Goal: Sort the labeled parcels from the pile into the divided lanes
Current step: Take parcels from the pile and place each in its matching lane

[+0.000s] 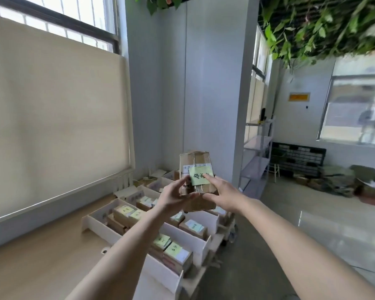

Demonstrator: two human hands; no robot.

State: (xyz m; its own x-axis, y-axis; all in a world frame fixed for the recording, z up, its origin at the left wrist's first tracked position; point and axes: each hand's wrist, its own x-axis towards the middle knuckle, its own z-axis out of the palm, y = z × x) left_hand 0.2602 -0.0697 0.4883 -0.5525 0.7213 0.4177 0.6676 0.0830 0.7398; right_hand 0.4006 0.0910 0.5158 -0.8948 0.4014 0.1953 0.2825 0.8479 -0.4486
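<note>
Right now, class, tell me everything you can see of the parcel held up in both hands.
The parcel is a brown cardboard box, taped along its top, with a white printed label and a green handwritten note on its upper face. It is held tilted above the divided lanes. The left hand and right hand hold its near end.

Parcel sorting rm, divided lanes (pixel 183 234), shelving (pixel 257 148)

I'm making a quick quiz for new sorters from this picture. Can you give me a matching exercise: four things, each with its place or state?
Things:
1. cardboard parcel
2. green note
3. white dividers
4. roller blind

Places or states:
A. covering the window
B. stuck on the parcel's face
C. held up between left hand and right hand
D. separating lanes of parcels

Pairs: 1-C, 2-B, 3-D, 4-A
</note>
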